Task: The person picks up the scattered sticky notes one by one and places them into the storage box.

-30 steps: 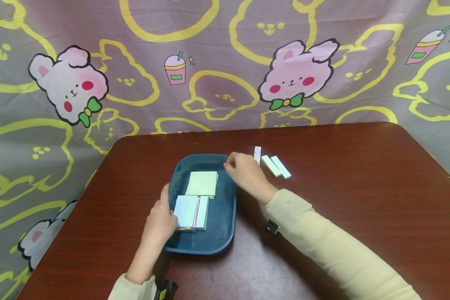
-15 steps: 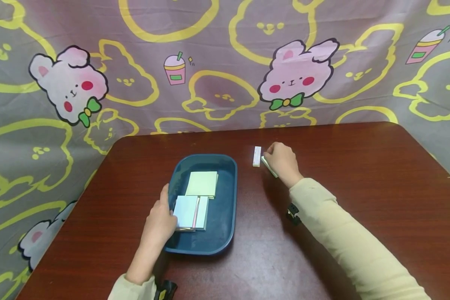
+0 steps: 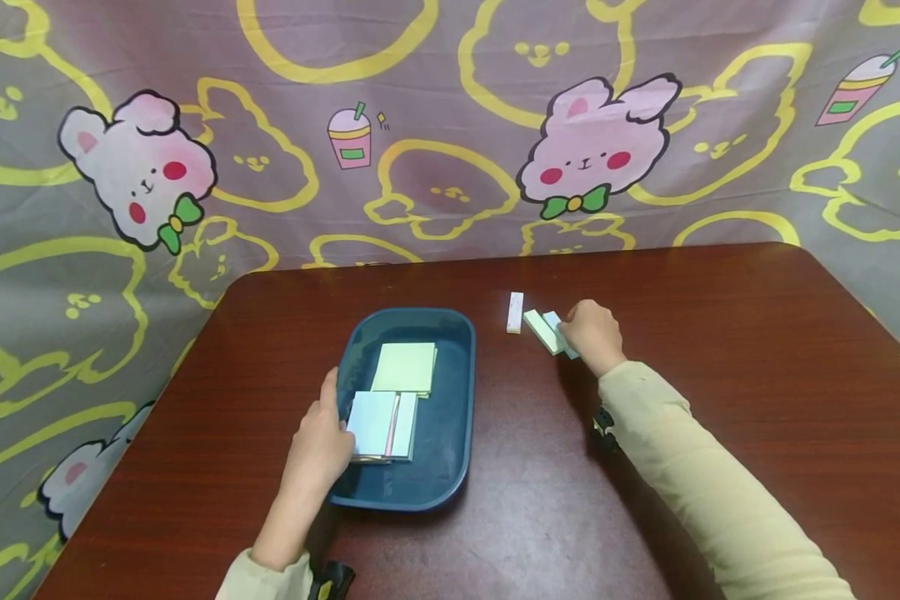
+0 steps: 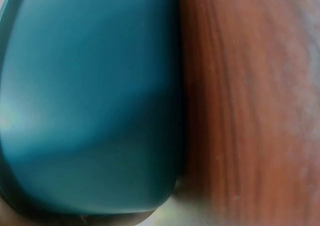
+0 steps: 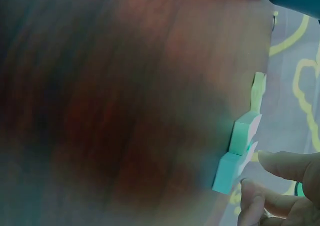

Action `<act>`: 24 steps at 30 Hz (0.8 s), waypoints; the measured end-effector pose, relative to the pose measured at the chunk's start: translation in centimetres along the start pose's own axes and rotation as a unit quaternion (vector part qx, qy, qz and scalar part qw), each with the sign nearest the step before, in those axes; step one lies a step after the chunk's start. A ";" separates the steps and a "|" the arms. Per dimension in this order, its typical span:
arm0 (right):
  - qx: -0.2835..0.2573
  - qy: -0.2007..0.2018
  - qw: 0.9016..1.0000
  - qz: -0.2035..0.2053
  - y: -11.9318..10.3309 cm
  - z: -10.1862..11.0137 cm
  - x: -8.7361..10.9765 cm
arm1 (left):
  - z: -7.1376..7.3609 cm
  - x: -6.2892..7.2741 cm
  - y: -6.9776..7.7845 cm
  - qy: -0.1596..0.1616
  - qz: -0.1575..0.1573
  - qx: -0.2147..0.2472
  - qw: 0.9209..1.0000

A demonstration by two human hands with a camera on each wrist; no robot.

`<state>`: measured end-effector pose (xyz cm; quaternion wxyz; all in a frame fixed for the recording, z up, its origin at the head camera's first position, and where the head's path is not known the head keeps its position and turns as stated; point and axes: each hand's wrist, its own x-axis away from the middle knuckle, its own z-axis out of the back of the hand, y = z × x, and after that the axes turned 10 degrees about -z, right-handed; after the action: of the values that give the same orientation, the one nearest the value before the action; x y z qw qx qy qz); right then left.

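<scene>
A dark blue tray (image 3: pixel 450 492) sits left of centre on the table. My left hand (image 3: pixel 318 442) holds its left rim, thumb inside and fingers along the outer wall. In the tray lie a stack of pale yellow-green sticky notes (image 3: pixel 405 365) and a stack of light blue ones (image 3: pixel 372 421) with narrow strips beside it. My right hand (image 3: pixel 596 333) is at a light blue sticky-note strip pad (image 5: pixel 227 173), thumb and finger apart right by its edge. Left of that pad lie a pale green strip pad (image 3: pixel 543 332) and a whitish one (image 3: pixel 515 312).
The wooden table (image 3: pixel 757 400) extends to the right of the strip pads. A patterned cloth (image 3: pixel 450 117) hangs behind it. In the left wrist view, the tray's outer wall (image 4: pixel 95 85) fills the left side.
My right hand has gone from the tray's right rim over to the strip pads, then slightly further right, baring part of the blue pad. The left hand and tray stay put.
</scene>
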<state>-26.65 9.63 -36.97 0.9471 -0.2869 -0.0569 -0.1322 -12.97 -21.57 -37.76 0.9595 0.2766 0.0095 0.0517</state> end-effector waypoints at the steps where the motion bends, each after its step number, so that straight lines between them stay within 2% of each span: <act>1: -0.001 -0.001 1.000 0.001 0.1 -0.1 0.0 | 0.0 0.0 0.0 0.000 0.000 0.000 1.000; 24: 0.017 -0.019 0.999 -0.022 0.1 -0.8 -0.1 | 0.0 0.1 -0.1 0.001 0.001 0.001 1.000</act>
<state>-26.71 9.28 -37.75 0.9474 -0.2719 -0.0836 -0.1469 -12.90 -21.64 -37.79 0.9593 0.2772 0.0102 0.0527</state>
